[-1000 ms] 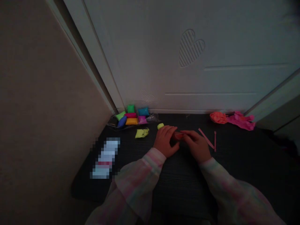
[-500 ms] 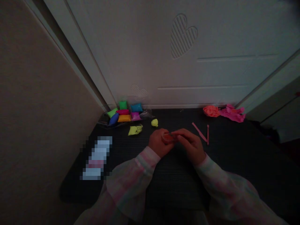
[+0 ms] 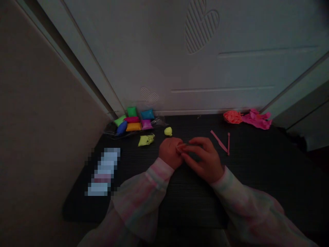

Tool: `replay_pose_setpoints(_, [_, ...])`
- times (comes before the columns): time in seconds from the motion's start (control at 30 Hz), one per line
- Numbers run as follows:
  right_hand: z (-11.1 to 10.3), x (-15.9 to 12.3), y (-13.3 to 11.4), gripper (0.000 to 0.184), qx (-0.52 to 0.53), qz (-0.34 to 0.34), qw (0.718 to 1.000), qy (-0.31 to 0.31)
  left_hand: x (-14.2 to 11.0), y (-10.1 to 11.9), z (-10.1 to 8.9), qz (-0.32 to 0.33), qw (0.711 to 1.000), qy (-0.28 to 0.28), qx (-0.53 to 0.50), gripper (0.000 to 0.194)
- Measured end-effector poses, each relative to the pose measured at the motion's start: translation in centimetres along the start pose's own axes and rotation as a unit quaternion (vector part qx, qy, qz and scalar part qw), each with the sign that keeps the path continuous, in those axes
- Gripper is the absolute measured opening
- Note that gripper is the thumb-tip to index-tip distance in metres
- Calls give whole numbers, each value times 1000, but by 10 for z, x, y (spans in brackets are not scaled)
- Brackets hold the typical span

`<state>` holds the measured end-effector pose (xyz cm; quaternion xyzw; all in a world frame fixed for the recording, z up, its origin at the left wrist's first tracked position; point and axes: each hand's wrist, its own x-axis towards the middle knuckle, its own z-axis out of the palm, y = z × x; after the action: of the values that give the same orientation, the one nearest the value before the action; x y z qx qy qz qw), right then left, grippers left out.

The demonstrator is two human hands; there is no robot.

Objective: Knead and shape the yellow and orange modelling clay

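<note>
My left hand [image 3: 171, 152] is closed around a small clear plastic packet [image 3: 180, 147] that looks orange-red inside. Most of the packet is hidden by the fingers, and the light is dim. My right hand [image 3: 205, 159] comes in from the right, thumb and fingertips pinching at the packet's edge. Beyond the left hand lies a lump of yellow clay [image 3: 168, 131]. A torn yellow clay packet [image 3: 146, 140] is to its left. Two pink modelling tools [image 3: 219, 141], one flat and one a thin stick, rest right of my right hand.
Several coloured clay packets [image 3: 133, 127] sit on clear plastic at the back left of the dark table [image 3: 190, 202]. A blurred-out pale oblong [image 3: 104, 171] lies at the left. An orange clump [image 3: 232, 117] and a crumpled pink piece [image 3: 257, 120] are by the white panel [image 3: 154, 51].
My right hand's fingers have shifted left and spread more, closer to the left hand, so less of the packet shows. The view has tilted slightly down.
</note>
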<state>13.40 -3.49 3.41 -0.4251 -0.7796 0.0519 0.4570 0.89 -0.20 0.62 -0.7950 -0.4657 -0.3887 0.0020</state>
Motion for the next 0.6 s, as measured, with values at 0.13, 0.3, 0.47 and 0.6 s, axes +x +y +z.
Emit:
replay_pose_setpoints(0.13, [1,-1,0,10,-2,-6,1000,-4,0,1,0,-6,1000,5,15,14])
replay_pose_setpoints(0.3, [1,1,-1,9,10,-15,1000,-14,0,0,1,-32,999,-16,15,14])
replay_pose_setpoints(0.47, [1,1,0,9,10,-13,1000,-13,0,-3,3,-58,996,-67,-1,14])
replay_pose_setpoints(0.6, [0,0,1,19,1,8,1000,-19,1,-5,3,-57,995,-81,-6,16])
